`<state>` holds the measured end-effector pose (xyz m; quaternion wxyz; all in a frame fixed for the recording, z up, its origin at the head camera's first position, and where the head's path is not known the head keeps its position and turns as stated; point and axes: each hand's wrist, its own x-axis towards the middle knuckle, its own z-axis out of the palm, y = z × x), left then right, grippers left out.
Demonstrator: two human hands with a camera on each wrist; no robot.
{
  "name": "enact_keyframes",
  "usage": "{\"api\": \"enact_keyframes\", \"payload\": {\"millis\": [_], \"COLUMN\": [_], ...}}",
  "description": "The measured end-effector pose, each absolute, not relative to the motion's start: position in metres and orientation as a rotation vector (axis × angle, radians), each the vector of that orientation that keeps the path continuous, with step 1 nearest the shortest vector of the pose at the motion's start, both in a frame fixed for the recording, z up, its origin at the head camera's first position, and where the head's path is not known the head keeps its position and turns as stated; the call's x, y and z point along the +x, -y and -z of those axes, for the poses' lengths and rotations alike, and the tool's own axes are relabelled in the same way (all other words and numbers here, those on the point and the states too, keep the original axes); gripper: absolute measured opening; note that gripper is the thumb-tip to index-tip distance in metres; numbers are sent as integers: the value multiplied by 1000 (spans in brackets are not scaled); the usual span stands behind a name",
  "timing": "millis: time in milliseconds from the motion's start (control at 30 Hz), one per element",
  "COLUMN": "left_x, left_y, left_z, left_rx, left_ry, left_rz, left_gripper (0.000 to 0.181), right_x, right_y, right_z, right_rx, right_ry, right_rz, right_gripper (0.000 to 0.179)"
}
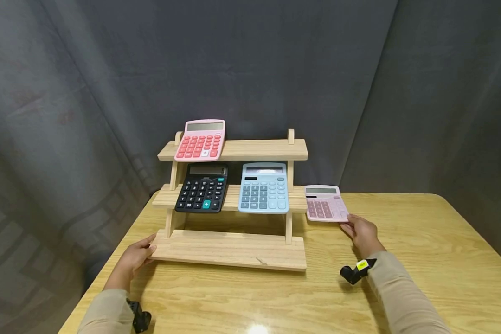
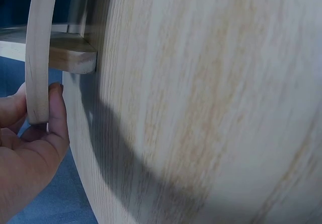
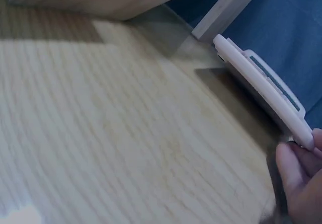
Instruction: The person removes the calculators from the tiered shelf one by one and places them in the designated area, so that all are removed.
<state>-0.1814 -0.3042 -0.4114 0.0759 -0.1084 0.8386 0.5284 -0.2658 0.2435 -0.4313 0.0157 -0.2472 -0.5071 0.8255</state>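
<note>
A three-tier wooden display stand (image 1: pixel 234 250) stands on the table. My left hand (image 1: pixel 134 257) grips the left end of its bottom shelf; in the left wrist view the thumb and fingers (image 2: pixel 59 113) pinch the board's edge. At the stand's right side, my right hand (image 1: pixel 362 233) pinches a pale pink calculator (image 1: pixel 327 204) by its near right corner. The right wrist view shows this calculator (image 3: pixel 266 90) edge-on and tilted above the table. A pink calculator with red keys (image 1: pixel 200 140) leans on the top shelf. On the middle shelf lean a black calculator (image 1: pixel 202 188) and a light blue calculator (image 1: pixel 264 188).
The wooden table (image 1: pixel 421 250) extends to the right and in front of the stand. A dark grey curtain (image 1: pixel 250 69) hangs behind it and down the left side. Small black cameras sit on both wrists, over beige sleeves (image 1: pixel 401 292).
</note>
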Motion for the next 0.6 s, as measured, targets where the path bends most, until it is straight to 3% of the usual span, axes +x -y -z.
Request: {"api": "enact_keyframes", "payload": {"millis": [200, 400, 600], "left_x": [-182, -181, -182], "left_y": [305, 304, 305], "left_z": [414, 415, 412], "left_rx": [-330, -317, -313], "left_ry": [-2523, -2523, -2526], "left_rz": [-1587, -1580, -1562], "left_gripper": [50, 50, 50], "right_x": [-262, -264, -269], "right_y": [-243, -238, -236], "right_z": [436, 434, 430], "right_rx": [-873, -928, -928], "right_ry": [1722, 1828, 1902], "right_rz": [-2358, -2175, -2123], "right_gripper": [16, 32, 35]}}
